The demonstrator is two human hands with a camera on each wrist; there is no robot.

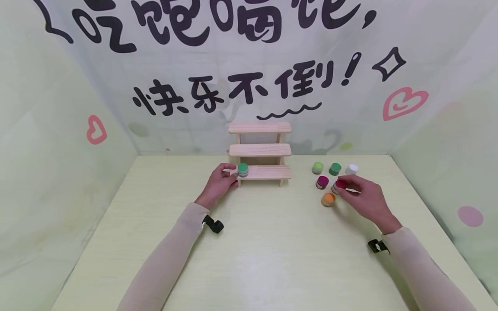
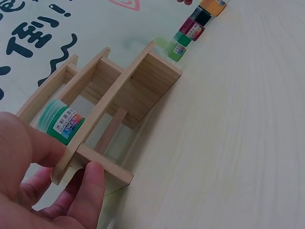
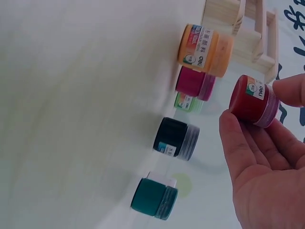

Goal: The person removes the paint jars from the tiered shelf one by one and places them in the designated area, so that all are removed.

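My left hand (image 1: 220, 185) grips the left end of the bottom step of a three-tier wooden display stand (image 1: 260, 150). In the left wrist view the thumb lies on top of the board, with fingers (image 2: 90, 191) curled beneath it. A green paint jar (image 1: 243, 169) stands on that step right by the thumb. My right hand (image 1: 365, 196) pinches a red paint jar (image 3: 250, 99) between thumb and fingers. In the right wrist view this jar is raised above the others. Around it are a magenta jar (image 1: 322, 182) and an orange jar (image 1: 328, 199).
Behind the right hand stand a light green jar (image 1: 317, 168), a green jar (image 1: 335, 169) and a white jar (image 1: 352, 169). A dark jar (image 3: 175, 138) shows in the right wrist view. Printed cloth walls (image 1: 342, 129) border the pale table (image 1: 249, 246) at the back and sides.
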